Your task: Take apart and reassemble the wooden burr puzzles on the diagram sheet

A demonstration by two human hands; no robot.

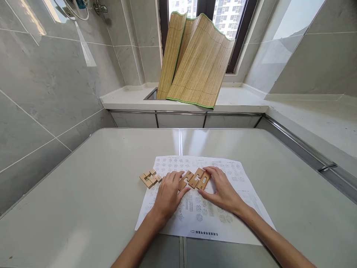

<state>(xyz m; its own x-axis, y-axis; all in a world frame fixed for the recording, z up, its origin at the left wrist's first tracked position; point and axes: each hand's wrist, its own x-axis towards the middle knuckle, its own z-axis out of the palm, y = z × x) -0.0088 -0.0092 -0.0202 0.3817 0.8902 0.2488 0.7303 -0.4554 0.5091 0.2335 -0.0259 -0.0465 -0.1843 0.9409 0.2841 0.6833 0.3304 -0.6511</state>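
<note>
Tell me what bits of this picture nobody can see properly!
All in the head view:
- Tiny print on the paper: too small to read.
- Part of the leftmost flat wooden piece: hidden by the left hand.
- Lower part of the window: behind the straw mat. Its top: cut off by the picture's top edge.
- Blue thing, top left: cut off by the top edge.

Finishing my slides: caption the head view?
Left hand and right hand flank a row of wooden pieces on a printed sheet.
</note>
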